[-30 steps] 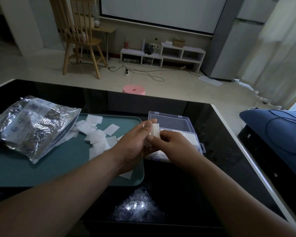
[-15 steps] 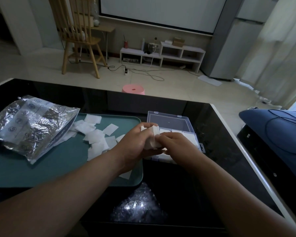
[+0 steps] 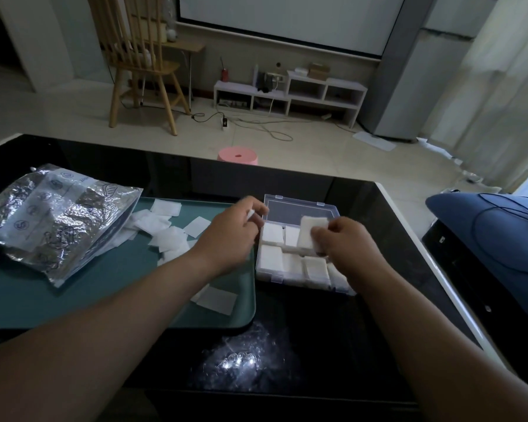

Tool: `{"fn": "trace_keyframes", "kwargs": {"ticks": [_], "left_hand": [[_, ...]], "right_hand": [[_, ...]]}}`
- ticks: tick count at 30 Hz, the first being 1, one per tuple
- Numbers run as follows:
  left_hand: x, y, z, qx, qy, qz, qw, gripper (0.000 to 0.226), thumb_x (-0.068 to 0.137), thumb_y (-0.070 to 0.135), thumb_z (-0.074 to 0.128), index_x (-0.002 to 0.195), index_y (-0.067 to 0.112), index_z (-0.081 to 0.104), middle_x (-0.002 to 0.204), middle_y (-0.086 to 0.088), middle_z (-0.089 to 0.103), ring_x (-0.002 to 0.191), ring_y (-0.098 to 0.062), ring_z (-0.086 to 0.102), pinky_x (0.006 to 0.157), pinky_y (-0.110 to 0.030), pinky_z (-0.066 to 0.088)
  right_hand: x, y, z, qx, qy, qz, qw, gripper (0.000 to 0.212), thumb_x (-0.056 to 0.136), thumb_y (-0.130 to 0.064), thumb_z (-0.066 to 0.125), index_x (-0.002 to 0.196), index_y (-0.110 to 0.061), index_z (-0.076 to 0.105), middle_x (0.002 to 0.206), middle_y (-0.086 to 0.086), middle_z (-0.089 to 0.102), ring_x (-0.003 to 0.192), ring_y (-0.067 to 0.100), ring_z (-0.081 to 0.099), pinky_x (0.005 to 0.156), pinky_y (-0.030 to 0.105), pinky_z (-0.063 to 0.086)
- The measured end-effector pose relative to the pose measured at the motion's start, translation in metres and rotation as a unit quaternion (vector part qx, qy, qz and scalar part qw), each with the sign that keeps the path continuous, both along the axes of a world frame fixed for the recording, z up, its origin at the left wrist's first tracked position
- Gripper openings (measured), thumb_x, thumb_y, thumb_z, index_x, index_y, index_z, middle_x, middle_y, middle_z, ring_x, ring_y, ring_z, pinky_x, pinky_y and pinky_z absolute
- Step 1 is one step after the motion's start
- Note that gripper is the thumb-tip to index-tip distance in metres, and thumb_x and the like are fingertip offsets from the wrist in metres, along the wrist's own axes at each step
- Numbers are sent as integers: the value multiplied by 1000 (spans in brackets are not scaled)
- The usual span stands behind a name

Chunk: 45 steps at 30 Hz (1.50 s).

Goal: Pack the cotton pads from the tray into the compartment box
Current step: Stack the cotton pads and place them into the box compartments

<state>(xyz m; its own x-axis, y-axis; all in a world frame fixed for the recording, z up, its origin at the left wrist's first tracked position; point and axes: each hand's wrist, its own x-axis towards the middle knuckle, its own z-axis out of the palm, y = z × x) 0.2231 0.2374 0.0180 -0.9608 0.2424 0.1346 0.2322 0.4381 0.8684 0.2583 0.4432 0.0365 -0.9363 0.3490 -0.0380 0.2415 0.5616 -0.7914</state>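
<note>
The left hand (image 3: 229, 236) is motion-blurred. A white scrap shows at its fingertips, but whether it holds a pad is unclear. The right hand (image 3: 345, 245) covers the lower corner of the stack of cotton pads (image 3: 308, 231) it pinches, and the right-hand compartments of the compartment box (image 3: 290, 210). The foil bag (image 3: 55, 220) overlaps the tray (image 3: 119, 269). Both run off the left edge, and the bag's print is too small to read.
</note>
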Motion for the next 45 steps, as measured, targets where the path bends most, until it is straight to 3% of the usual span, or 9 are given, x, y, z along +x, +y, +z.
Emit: {"fn": "trace_keyframes", "kwargs": {"ticks": [6,10,17,22,25,27,33,40,45], "left_hand": [[8,7,-24,-234,68,-117,963,33,100,15,47,123,32,64,117,-2,67,119,-17,54,98,-39,47],[8,9,-25,-282,88,-108,949,34,102,16,45,129,28,62,124,-1,68,122,-25,52,99,-43,45],[7,10,-28,-332,103,-147,926,47,99,31,37,142,36,56,140,5,60,124,-27,49,102,-44,42],[6,3,-27,-254,110,-126,953,46,99,15,42,137,35,58,127,4,62,118,-19,52,99,-40,45],[3,-16,-7,-92,70,-68,991,37,106,14,40,131,35,58,84,10,59,71,4,57,63,-16,41],[-5,-43,6,-7,23,-17,1000,26,107,18,45,121,34,60,67,8,50,47,0,44,48,-18,35],[-12,-132,2,175,-183,132,959,15,102,19,59,88,17,54,76,-7,52,51,-13,42,43,-22,30],[-6,-154,-32,9,-198,126,972,7,95,12,61,94,13,67,83,-13,69,63,-24,56,55,-30,44],[-16,-154,-44,-45,-243,113,962,28,76,27,57,88,6,70,80,-18,70,71,-34,65,65,-40,53]], "right_hand": [[-5,-5,-22,65,-82,37,994,28,95,-28,66,93,-2,76,91,15,75,86,29,69,78,41,56],[-8,-4,-31,105,-122,34,986,26,95,-27,67,90,-5,78,83,11,74,69,18,61,56,27,43],[-10,-4,-44,171,-112,18,979,21,89,-37,73,94,-21,61,88,-5,65,79,14,59,58,29,36],[-8,-9,-43,251,-74,16,965,19,89,-40,69,87,-25,57,82,-6,65,79,17,62,74,40,55],[-9,-24,-33,218,5,20,976,20,94,-42,66,85,-27,56,76,-6,64,73,16,62,75,47,58],[-12,-45,-25,200,37,47,978,22,95,-43,65,84,-27,56,76,-6,63,73,16,61,75,46,58],[-27,-121,-20,217,16,217,952,13,99,-41,61,99,-29,65,94,-9,69,87,14,65,83,42,58],[-37,-169,-45,246,-82,244,934,41,95,-51,62,121,-19,64,116,1,68,105,25,65,88,38,55],[-48,-191,-60,224,-80,205,949,45,92,-60,58,96,-16,65,94,3,68,92,29,65,71,35,49]]}}
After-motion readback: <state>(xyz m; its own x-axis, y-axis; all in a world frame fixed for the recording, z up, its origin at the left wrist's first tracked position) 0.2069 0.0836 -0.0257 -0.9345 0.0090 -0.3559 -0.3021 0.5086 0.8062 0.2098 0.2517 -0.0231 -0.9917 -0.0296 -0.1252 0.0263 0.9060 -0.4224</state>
